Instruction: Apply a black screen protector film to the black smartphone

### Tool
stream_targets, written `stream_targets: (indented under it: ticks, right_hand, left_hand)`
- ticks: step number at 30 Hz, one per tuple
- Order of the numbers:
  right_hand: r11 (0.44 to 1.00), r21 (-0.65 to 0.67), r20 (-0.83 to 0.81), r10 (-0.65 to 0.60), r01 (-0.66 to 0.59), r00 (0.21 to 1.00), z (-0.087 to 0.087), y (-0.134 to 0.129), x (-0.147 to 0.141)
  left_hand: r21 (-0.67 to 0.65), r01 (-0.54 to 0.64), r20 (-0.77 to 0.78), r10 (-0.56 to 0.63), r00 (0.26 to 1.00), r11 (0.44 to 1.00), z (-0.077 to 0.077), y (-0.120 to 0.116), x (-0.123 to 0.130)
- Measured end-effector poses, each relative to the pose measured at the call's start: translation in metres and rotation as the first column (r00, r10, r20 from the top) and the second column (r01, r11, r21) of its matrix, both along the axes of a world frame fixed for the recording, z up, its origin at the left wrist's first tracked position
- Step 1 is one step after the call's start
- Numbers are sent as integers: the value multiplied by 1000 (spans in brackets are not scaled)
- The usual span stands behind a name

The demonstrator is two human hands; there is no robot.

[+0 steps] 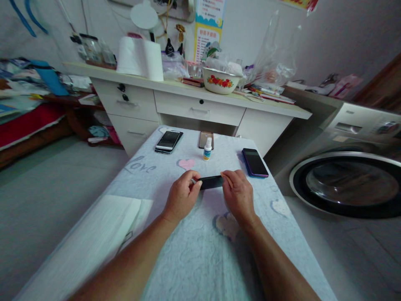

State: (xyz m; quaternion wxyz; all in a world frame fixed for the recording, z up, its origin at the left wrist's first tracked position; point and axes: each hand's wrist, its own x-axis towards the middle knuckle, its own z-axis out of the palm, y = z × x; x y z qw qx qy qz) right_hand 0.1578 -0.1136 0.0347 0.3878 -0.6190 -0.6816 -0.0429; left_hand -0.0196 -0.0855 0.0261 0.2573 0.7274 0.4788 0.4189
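Between my hands is a black smartphone (211, 182), held sideways and tilted above the cloth. My left hand (184, 193) pinches its left end between thumb and fingers. At the right end, my right hand (238, 191) grips it the same way, with the fingers partly hidden. Just beyond the phone a small white spray bottle (207, 149) with a blue and yellow label stands upright. Behind the bottle lies a brown-toned phone or phone case (202, 139). Stacked phones (169, 140) rest at the far left, and another stack of phones (255, 162) lies to the right.
A pale patterned cloth (200, 251) covers the table. Folded white sheets (94, 228) lie along its left side. Behind stands a white desk (200, 109) bearing a flowered bowl (222, 81) and a paper roll (154, 60). A washing machine (351, 154) is at the right.
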Motion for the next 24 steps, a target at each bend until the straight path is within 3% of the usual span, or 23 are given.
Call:
stream_targets:
  ticks: [24]
  right_hand:
    - [979, -34, 14, 203, -203, 979, -2, -6, -22]
  left_hand:
    - [-16, 56, 15, -55, 998, 998, -3, -3, 3]
